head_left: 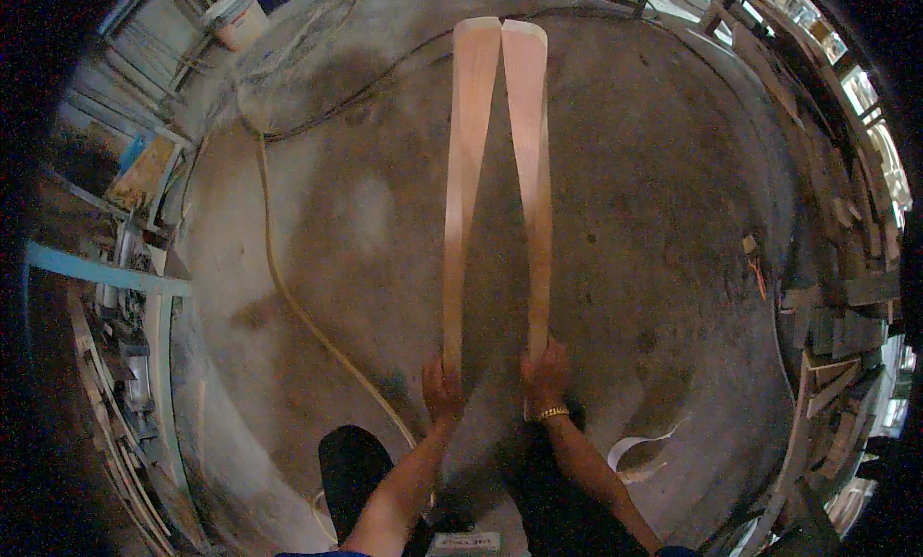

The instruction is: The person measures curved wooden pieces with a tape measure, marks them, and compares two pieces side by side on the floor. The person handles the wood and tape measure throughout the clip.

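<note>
Side by side in front of me are two long, pale wooden pieces, each narrow near me and widening to a flat, paddle-like far end. My left hand [443,389] is closed around the narrow near end of the left wooden piece [473,96]. Closed likewise on the right wooden piece [527,91] is my right hand [548,372], with a gold-coloured bracelet [552,414] at the wrist. At their far ends the two pieces touch or nearly touch; toward my hands a narrow gap opens between them.
A yellowish hose [272,259] snakes over the concrete floor [635,211] on the left. A blue metal frame [106,269] stands at the left edge. Stacked timber [846,331] lines the right, and a curled pale strip [635,444] lies near my right forearm. A white bucket [236,19] is far left.
</note>
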The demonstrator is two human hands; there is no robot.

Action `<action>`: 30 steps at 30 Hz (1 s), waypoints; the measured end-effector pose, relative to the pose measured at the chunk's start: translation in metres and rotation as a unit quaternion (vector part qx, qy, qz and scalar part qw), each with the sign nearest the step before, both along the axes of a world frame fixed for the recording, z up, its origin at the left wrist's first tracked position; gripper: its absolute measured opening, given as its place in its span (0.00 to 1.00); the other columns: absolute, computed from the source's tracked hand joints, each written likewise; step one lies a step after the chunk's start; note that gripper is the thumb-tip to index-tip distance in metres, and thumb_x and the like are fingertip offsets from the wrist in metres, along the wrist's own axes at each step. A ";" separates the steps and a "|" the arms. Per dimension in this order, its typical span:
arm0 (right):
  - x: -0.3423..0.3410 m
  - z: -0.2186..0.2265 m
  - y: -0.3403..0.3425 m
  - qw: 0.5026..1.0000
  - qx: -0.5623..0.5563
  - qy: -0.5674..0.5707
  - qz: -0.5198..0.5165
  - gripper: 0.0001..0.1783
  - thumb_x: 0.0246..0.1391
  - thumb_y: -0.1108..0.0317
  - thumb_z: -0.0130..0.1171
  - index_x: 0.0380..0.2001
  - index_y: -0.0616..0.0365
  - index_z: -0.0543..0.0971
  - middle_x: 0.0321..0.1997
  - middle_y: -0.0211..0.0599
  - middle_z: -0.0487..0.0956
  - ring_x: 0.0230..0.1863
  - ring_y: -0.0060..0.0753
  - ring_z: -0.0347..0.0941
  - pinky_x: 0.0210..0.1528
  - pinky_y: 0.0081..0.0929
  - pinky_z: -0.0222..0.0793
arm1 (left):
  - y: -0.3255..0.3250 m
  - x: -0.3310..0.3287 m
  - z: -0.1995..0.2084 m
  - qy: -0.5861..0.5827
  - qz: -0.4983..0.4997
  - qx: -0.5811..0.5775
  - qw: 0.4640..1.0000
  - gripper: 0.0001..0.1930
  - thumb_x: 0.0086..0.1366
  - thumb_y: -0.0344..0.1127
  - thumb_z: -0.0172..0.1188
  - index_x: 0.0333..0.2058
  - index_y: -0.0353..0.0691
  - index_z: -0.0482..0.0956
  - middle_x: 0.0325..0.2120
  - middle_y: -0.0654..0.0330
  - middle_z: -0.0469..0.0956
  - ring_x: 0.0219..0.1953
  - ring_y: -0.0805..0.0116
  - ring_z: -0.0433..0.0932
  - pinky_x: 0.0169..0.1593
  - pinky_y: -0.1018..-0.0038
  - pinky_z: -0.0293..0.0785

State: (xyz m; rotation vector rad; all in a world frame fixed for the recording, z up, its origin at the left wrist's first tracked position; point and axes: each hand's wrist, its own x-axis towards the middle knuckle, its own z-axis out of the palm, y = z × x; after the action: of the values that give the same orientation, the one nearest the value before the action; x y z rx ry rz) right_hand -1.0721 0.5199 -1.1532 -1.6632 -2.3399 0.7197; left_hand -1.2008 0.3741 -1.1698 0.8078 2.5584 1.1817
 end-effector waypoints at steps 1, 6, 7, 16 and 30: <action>0.000 0.000 0.000 1.000 0.016 -0.005 0.009 0.33 0.47 0.58 0.67 0.53 0.64 0.70 0.49 0.49 0.73 0.51 0.54 0.71 0.49 0.45 0.71 | 0.000 0.000 0.000 -0.001 0.020 -0.024 1.000 0.22 0.71 0.46 0.46 0.50 0.31 0.73 0.42 0.40 0.75 0.46 0.38 0.71 0.51 0.51 0.68; -0.004 0.004 -0.001 0.998 0.045 -0.042 0.026 0.36 0.48 0.55 0.66 0.56 0.63 0.69 0.48 0.50 0.74 0.49 0.53 0.73 0.48 0.46 0.72 | -0.003 0.003 0.006 0.035 0.048 -0.126 0.990 0.25 0.72 0.48 0.40 0.50 0.32 0.74 0.42 0.41 0.75 0.46 0.39 0.71 0.51 0.50 0.67; -0.006 0.006 -0.001 0.999 0.025 -0.032 0.015 0.36 0.48 0.55 0.65 0.56 0.63 0.69 0.48 0.50 0.74 0.49 0.54 0.73 0.48 0.46 0.72 | -0.003 0.004 0.007 0.007 0.052 -0.144 0.988 0.25 0.72 0.49 0.40 0.50 0.32 0.74 0.42 0.41 0.75 0.46 0.40 0.71 0.51 0.51 0.67; -0.013 0.016 0.007 1.000 0.013 -0.006 0.010 0.34 0.48 0.58 0.65 0.55 0.64 0.69 0.48 0.54 0.75 0.47 0.57 0.73 0.49 0.47 0.71 | 0.001 0.005 -0.012 0.142 0.021 -0.165 0.976 0.20 0.71 0.44 0.45 0.47 0.32 0.73 0.45 0.40 0.75 0.46 0.39 0.73 0.51 0.49 0.68; -0.010 0.012 0.005 1.000 0.003 0.000 0.002 0.37 0.46 0.57 0.68 0.57 0.63 0.69 0.52 0.55 0.75 0.51 0.58 0.72 0.52 0.49 0.70 | 0.003 0.009 -0.012 0.161 0.054 -0.220 0.961 0.22 0.68 0.42 0.48 0.54 0.33 0.72 0.50 0.41 0.74 0.52 0.39 0.72 0.56 0.48 0.68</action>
State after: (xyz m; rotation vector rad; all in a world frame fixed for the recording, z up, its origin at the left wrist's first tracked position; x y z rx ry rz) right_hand -1.0820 0.5248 -1.1416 -1.6563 -2.3449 0.7129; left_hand -1.1921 0.3770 -1.1818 0.8109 2.9953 0.4891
